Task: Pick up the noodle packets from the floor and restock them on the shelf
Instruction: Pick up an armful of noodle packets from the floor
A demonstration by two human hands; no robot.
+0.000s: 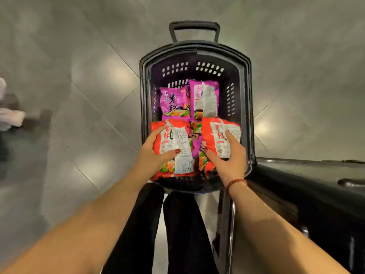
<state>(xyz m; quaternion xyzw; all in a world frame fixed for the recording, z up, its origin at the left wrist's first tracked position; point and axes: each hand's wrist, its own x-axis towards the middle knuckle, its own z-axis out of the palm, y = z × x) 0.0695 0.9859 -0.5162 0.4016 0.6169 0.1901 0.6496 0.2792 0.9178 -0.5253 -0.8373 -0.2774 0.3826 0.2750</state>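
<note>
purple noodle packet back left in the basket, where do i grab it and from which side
Pinch its far edge, coming from above. The purple noodle packet lies face-up with that edge free; the basket wall and a second purple packet flank its sides, and a red packet sits at its near edge.

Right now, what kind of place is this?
Likely a shop aisle: a plastic shopping basket with a pull handle on grey floor tiles, holding red noodle packets and purple noodle packets, beside what looks like a dark shelf.
</note>
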